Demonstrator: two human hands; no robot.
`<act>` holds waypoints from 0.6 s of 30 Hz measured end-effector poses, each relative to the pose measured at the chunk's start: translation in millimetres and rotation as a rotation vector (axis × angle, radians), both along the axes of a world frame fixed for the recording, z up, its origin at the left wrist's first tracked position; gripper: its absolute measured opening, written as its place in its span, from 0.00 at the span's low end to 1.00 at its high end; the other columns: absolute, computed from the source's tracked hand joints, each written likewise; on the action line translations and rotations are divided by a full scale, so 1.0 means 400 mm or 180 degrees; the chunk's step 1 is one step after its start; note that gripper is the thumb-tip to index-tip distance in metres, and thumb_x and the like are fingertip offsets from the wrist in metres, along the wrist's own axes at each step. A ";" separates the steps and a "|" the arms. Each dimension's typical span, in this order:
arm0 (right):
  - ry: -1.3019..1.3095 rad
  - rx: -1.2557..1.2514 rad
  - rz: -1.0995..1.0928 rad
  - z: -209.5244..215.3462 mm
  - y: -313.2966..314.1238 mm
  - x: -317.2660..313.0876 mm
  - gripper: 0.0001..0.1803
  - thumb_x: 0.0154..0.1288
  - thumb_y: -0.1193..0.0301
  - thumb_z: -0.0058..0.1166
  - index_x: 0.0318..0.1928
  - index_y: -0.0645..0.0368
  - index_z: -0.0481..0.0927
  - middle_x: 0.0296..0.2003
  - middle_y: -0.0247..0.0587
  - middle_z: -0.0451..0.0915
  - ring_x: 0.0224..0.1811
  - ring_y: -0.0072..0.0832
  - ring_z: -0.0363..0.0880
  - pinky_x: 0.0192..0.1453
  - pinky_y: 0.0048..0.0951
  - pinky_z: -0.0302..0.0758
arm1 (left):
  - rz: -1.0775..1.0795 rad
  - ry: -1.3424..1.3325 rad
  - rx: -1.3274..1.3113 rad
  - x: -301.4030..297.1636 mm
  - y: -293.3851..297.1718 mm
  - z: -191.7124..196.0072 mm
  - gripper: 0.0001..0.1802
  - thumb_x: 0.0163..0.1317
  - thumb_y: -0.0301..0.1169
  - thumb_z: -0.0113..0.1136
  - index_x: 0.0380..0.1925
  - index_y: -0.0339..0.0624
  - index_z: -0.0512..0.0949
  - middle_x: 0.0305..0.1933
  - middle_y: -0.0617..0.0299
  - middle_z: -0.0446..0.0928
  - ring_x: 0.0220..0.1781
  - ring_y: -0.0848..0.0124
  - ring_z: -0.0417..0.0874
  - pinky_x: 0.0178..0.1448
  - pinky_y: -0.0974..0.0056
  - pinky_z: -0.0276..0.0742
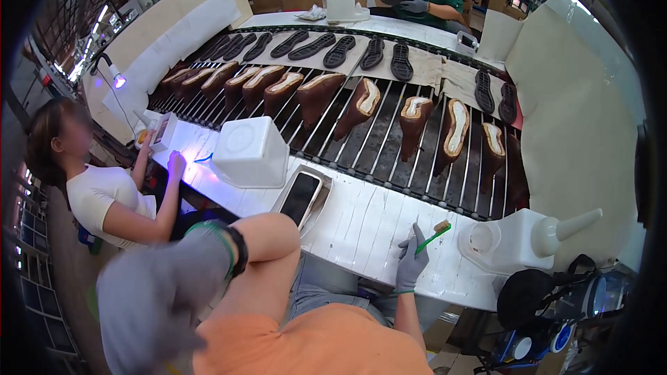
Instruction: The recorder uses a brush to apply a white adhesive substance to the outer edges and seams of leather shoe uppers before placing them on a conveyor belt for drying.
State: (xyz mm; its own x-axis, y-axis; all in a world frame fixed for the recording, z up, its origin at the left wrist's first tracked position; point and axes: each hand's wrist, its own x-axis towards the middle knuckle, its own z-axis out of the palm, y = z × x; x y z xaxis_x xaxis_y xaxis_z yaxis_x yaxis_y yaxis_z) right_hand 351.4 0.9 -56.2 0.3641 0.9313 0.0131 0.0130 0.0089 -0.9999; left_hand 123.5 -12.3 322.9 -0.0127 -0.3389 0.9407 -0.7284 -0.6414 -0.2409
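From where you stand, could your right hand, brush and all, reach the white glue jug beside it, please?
Probably yes: the right hand, holding a green brush, is near the white jug, with only bare white bench between them.

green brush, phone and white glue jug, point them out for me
green brush (432, 237), head view, on its green handle
phone (299, 198), head view, middle of dark screen
white glue jug (517, 239), head view, on its body

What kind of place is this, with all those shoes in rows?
It looks like a shoe factory. Brown shoes ride in a row on a belt of metal bars, with black soles lined up behind them. The right hand, gloved, holds a green brush, likely for glue.
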 end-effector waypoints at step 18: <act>-0.0959 -0.0082 -0.0348 -0.006 -0.106 0.022 0.19 0.72 0.76 0.44 0.60 0.59 0.76 0.19 0.33 0.73 0.21 0.18 0.69 0.28 0.24 0.66 | 0.6132 0.3171 -0.3269 -0.107 0.808 -0.888 0.71 0.42 0.51 0.76 0.73 0.34 0.36 0.76 0.41 0.46 0.77 0.48 0.50 0.75 0.50 0.51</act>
State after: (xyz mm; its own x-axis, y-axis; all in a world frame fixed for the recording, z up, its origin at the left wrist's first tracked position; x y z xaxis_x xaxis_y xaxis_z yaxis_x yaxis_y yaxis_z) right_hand 360.3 -41.5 -58.8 0.4454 0.8883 0.1124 0.3080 -0.0341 -0.9508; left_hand 80.6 310.9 -32.3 -0.0037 0.9621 0.2728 0.9273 -0.0988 0.3610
